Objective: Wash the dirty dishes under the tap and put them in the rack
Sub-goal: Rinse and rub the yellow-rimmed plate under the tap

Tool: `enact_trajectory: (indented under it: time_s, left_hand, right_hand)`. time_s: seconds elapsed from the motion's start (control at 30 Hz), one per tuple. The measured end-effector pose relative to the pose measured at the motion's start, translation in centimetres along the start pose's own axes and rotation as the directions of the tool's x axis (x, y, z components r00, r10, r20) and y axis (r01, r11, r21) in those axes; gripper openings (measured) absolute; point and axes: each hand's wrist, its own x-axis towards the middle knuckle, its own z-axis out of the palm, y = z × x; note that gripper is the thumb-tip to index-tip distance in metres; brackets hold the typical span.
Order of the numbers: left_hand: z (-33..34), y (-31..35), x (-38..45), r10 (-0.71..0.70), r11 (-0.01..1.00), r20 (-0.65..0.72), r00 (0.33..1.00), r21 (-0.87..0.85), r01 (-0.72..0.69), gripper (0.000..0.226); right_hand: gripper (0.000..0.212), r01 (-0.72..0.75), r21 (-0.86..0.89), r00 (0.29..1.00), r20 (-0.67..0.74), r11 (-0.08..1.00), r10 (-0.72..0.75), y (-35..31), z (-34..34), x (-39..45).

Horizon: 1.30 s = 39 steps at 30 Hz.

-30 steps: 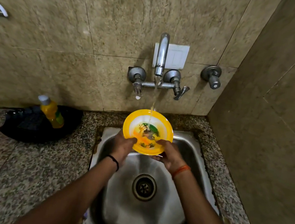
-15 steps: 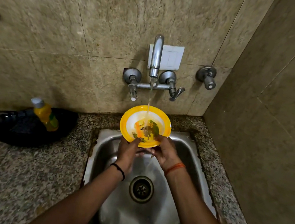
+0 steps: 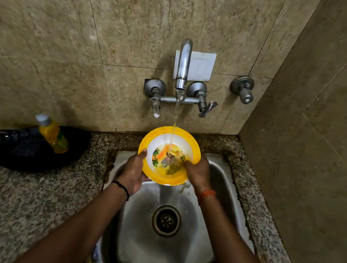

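Wall close right of sink (image 3: pixel 210 239), bottle (image 3: pixel 53 134) on left counter (image 3: pixel 19 200)

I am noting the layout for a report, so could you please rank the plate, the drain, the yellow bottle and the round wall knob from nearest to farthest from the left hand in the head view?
1. Plate: gripped by the left hand at its left rim.
2. Drain: below and right, in the sink.
3. Yellow bottle: far left, on the counter.
4. Round wall knob: upper right, on the wall.
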Motion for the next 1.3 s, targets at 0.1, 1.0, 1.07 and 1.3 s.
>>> enact_trajectory:
  time_s: [0.1,1.0,1.07,1.3]
  left_hand:
    - [-0.2,-0.7,0.5,0.011,0.999,-0.037,0.999,0.033,-0.010,0.035]
    - [-0.9,-0.4,0.8,-0.039,0.999,-0.077,0.996,-0.012,0.038,0.039]
    - [-0.5,-0.4,0.8,-0.039,0.999,-0.069,0.997,-0.029,0.038,0.039]
    - [1.6,-1.0,0.9,-0.062,0.998,-0.002,0.998,0.007,0.062,0.044]
  right_hand:
    - [0.079,0.333,-0.563,0.926,0.043,0.757,-0.375,0.8,-0.7,-0.9]
    - [0.034,0.621,-0.561,0.762,0.597,0.548,-0.253,-0.8,-1.3,-3.5]
    - [0.037,0.568,-0.721,0.822,0.475,0.397,-0.314,-0.4,-1.4,-2.6]
    - [0.046,0.653,-0.474,0.741,0.562,0.591,-0.368,-1.8,2.1,-4.8]
